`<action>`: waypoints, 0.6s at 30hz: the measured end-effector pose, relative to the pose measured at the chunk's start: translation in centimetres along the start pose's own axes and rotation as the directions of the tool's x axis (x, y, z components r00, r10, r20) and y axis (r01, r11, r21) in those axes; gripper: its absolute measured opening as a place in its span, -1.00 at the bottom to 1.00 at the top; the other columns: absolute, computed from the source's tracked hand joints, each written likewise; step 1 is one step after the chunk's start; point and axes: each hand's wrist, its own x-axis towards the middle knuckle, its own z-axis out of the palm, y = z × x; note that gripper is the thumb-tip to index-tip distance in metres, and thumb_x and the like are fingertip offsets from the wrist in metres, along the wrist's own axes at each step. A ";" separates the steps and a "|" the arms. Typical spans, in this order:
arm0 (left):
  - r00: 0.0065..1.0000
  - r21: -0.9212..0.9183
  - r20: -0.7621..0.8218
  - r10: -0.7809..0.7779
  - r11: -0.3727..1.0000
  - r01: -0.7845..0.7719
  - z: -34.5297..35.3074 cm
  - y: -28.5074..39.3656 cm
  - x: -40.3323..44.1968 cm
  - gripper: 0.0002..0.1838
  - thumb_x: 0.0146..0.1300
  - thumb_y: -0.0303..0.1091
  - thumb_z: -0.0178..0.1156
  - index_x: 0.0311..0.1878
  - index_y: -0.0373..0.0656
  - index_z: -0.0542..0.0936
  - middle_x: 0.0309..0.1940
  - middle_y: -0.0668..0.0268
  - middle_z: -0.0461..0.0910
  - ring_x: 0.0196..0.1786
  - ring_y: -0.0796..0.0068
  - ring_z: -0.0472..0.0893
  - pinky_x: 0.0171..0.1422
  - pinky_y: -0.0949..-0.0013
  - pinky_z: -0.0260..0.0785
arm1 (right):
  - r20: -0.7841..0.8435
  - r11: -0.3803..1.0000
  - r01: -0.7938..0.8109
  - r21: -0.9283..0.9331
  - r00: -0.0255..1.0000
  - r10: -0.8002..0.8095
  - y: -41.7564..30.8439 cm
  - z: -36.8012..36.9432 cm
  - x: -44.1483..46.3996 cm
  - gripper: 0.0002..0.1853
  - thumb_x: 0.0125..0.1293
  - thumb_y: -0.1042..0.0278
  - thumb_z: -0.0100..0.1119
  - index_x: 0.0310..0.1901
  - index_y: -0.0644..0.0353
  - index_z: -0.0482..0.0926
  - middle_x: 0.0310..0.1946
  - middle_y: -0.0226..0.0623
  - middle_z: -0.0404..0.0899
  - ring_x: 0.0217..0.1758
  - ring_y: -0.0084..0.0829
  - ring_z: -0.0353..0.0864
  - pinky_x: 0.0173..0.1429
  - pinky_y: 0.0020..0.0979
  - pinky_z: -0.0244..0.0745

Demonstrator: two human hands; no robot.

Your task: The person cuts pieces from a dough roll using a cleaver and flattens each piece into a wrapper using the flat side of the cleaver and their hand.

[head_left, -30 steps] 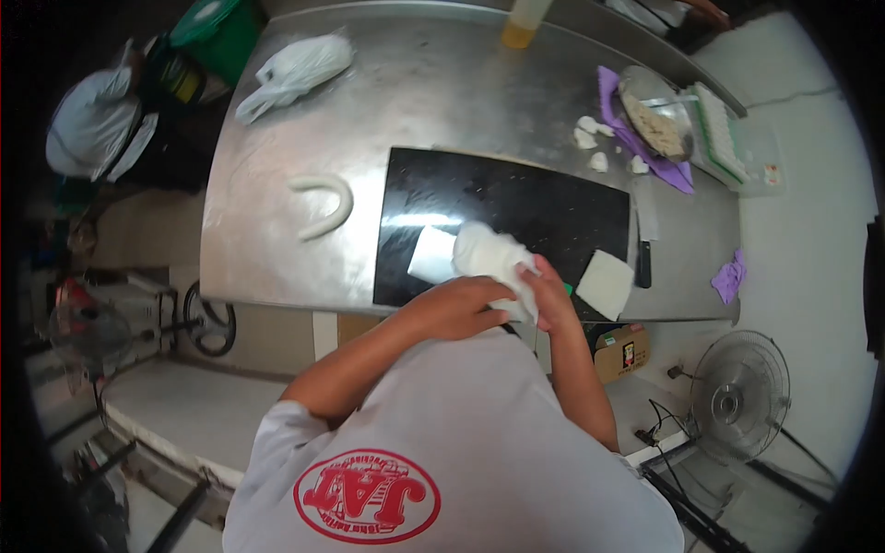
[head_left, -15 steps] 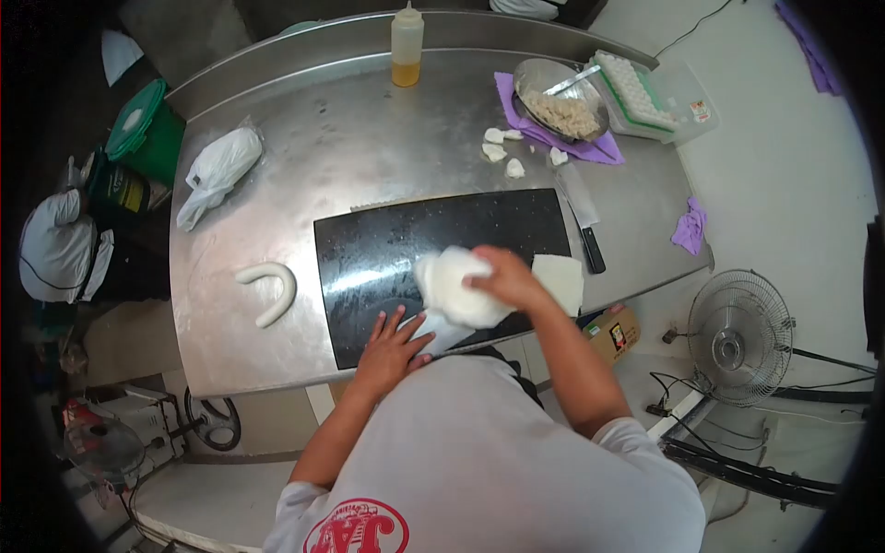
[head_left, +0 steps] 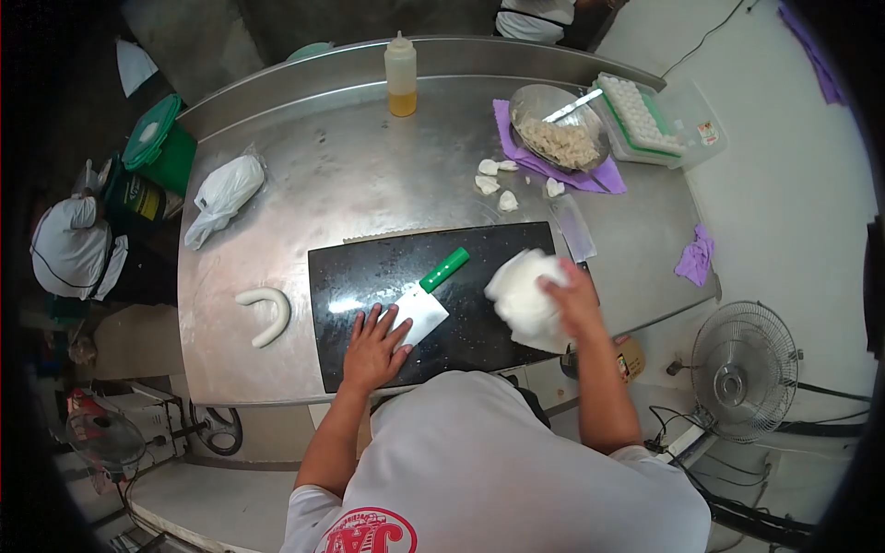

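Two hands are over the black board (head_left: 369, 267), which lies along the near side of the worktop (head_left: 304, 194). The left hand (head_left: 373, 352) rests on the near left part of the board, with fingers spread apart, and its fingertips touch the broad metal of the green-handled tool (head_left: 424, 315), so this grip is closed around nothing. The right hand (head_left: 576, 300) is clamped on a white bundle (head_left: 525, 300), probably a cloth, over the right part of the board. It is blurred, and I cannot tell whether the bundle touches the board or is lifted from it.

The first danger, I judge, is at the green-handled tool. The left fingers are on the metal and not on the handle, so a careless slide along its edge could cut them, and a smooth or damp board could let it slip.

The second danger is the knife blade (head_left: 575, 230), just to the right of the board's far right corner. Its handle is not clearly visible, and a loose fold of the bundle could catch it and drag it.

Also, a wide swing could brush the white lumps (head_left: 508, 201) beyond the board. The pale roll (head_left: 274, 318), left of the board, seems safe from this
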 end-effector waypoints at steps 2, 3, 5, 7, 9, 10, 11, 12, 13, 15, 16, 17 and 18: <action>1.000 -0.003 -0.010 -0.004 1.000 0.004 0.1 0.1 0.1 -0.49 0.39 0.03 0.21 0.37 0.18 0.60 0.54 0.20 0.36 0.62 -0.03 0.23 0.68 -0.20 -0.06 | -0.159 0.982 0.132 -0.134 0.975 -0.153 -4.1 -4.7 2.6 -0.40 0.24 0.48 0.50 0.29 0.34 0.47 0.12 -0.23 0.63 0.10 -0.42 0.65 0.21 -0.37 0.61; 1.000 -0.004 -0.012 -0.014 1.000 0.014 0.1 0.1 0.1 -0.49 0.40 0.04 0.21 0.37 0.20 0.60 0.53 0.21 0.37 0.62 -0.01 0.23 0.69 -0.18 -0.06 | -0.249 0.944 0.238 -0.226 0.923 -0.292 -6.4 -7.8 5.0 -0.31 0.24 0.47 0.51 0.36 0.37 0.40 0.15 -0.18 0.62 0.13 -0.39 0.64 0.20 -0.34 0.62; 1.000 -0.003 -0.005 -0.019 1.000 0.019 -0.1 0.0 0.1 -0.49 0.40 0.05 0.20 0.38 0.22 0.60 0.53 0.23 0.37 0.62 0.01 0.23 0.70 -0.17 -0.07 | -0.187 0.720 0.277 -0.636 0.850 -0.493 -16.7 -12.8 8.4 -0.23 0.34 0.30 0.47 0.47 0.34 0.29 0.20 -0.11 0.59 0.17 -0.32 0.63 0.19 -0.29 0.62; 1.000 0.006 -0.017 -0.017 1.000 0.017 -0.1 0.2 0.0 -0.49 0.39 0.04 0.22 0.37 0.21 0.60 0.52 0.22 0.39 0.62 0.01 0.24 0.70 -0.17 -0.06 | -0.178 0.898 0.410 -0.162 0.883 -0.435 -22.6 -22.7 17.4 -0.30 0.46 -0.12 0.24 0.41 0.26 0.42 0.23 -0.09 0.59 0.28 -0.24 0.59 0.32 -0.18 0.52; 1.000 -0.005 -0.012 -0.010 1.000 0.010 -0.2 0.3 0.0 -0.49 0.38 0.04 0.22 0.37 0.21 0.60 0.51 0.21 0.39 0.61 0.01 0.24 0.69 -0.17 -0.05 | -0.400 0.670 0.062 -0.739 0.760 -0.512 -29.1 -22.4 17.2 -0.22 0.44 -0.31 0.13 0.37 0.28 0.48 0.30 -0.02 0.58 0.32 -0.09 0.59 0.37 -0.12 0.46; 1.000 -0.013 -0.017 -0.012 1.000 0.011 -0.3 0.1 0.1 -0.49 0.38 0.04 0.22 0.37 0.21 0.60 0.51 0.21 0.39 0.61 0.01 0.24 0.69 -0.16 -0.05 | -0.424 0.458 -0.091 -0.884 0.568 -0.706 -29.9 -25.4 19.5 -0.22 0.43 -0.31 0.14 0.34 0.29 0.50 0.30 0.00 0.59 0.29 -0.05 0.62 0.35 -0.13 0.47; 1.000 -0.014 -0.006 -0.009 1.000 0.009 -0.4 0.1 0.1 -0.49 0.39 0.04 0.22 0.37 0.21 0.60 0.51 0.20 0.39 0.61 0.01 0.24 0.69 -0.16 -0.05 | -0.429 0.461 -0.094 -0.882 0.563 -0.706 -29.7 -24.5 18.6 -0.22 0.43 -0.31 0.14 0.34 0.29 0.50 0.30 0.00 0.59 0.29 -0.05 0.62 0.35 -0.13 0.47; 1.000 -0.015 -0.012 -0.003 1.000 0.003 -0.5 -0.1 0.3 -0.49 0.39 0.04 0.22 0.37 0.21 0.60 0.51 0.20 0.39 0.61 0.01 0.24 0.69 -0.16 -0.05 | -0.382 0.458 0.015 -0.889 0.528 -0.758 -29.5 -22.7 17.3 -0.24 0.42 -0.30 0.16 0.31 0.29 0.52 0.25 0.00 0.63 0.24 -0.05 0.64 0.32 -0.15 0.48; 1.000 -0.022 -0.010 0.006 1.000 -0.006 -0.5 -0.1 0.3 -0.49 0.39 0.03 0.22 0.36 0.19 0.60 0.51 0.20 0.39 0.61 0.01 0.24 0.69 -0.17 -0.04 | -0.331 0.441 0.126 -0.889 0.489 -0.807 -29.5 -21.3 16.0 -0.26 0.42 -0.28 0.18 0.28 0.30 0.54 0.20 0.00 0.66 0.20 -0.06 0.67 0.28 -0.17 0.50; 1.000 -0.037 -0.016 -0.001 0.999 0.001 -0.4 -0.1 0.0 -0.50 0.39 0.01 0.23 0.36 0.17 0.61 0.51 0.20 0.39 0.61 0.00 0.24 0.68 -0.17 -0.03 | -0.147 0.463 0.372 -0.805 0.631 -0.762 -22.6 -17.6 15.7 -0.56 0.55 0.09 0.15 0.24 0.26 0.57 0.05 -0.15 0.72 0.10 -0.29 0.71 0.18 -0.29 0.56; 0.999 -0.044 -0.006 0.031 0.999 -0.032 -0.6 -0.5 0.2 -0.50 0.40 0.03 0.22 0.36 0.17 0.60 0.51 0.21 0.39 0.62 0.02 0.24 0.69 -0.16 -0.03 | 0.097 0.355 0.610 -0.709 0.582 -0.807 -16.8 -14.1 15.5 -0.69 0.58 0.23 0.11 0.19 0.21 0.61 -0.03 -0.20 0.72 0.05 -0.36 0.70 0.12 -0.32 0.57; 0.998 -0.048 0.001 0.069 0.996 -0.069 -0.8 -0.9 0.8 -0.50 0.41 0.04 0.20 0.37 0.17 0.60 0.52 0.21 0.38 0.62 0.04 0.24 0.69 -0.15 -0.04 | 0.121 0.525 0.650 -0.550 0.684 -0.720 -10.4 -10.0 14.7 -0.68 0.51 0.24 0.19 0.17 0.20 0.62 -0.02 -0.16 0.72 0.05 -0.33 0.70 0.14 -0.28 0.57; 0.997 -0.044 -0.004 0.072 0.996 -0.072 -1.0 -1.4 1.2 -0.50 0.41 0.04 0.20 0.37 0.17 0.60 0.52 0.21 0.38 0.62 0.04 0.24 0.69 -0.15 -0.04 | 0.256 0.563 0.532 -0.633 0.830 -0.496 -5.9 -4.9 12.2 -0.60 0.39 0.27 0.31 0.20 0.19 0.61 0.05 -0.12 0.71 0.09 -0.21 0.71 0.22 -0.23 0.57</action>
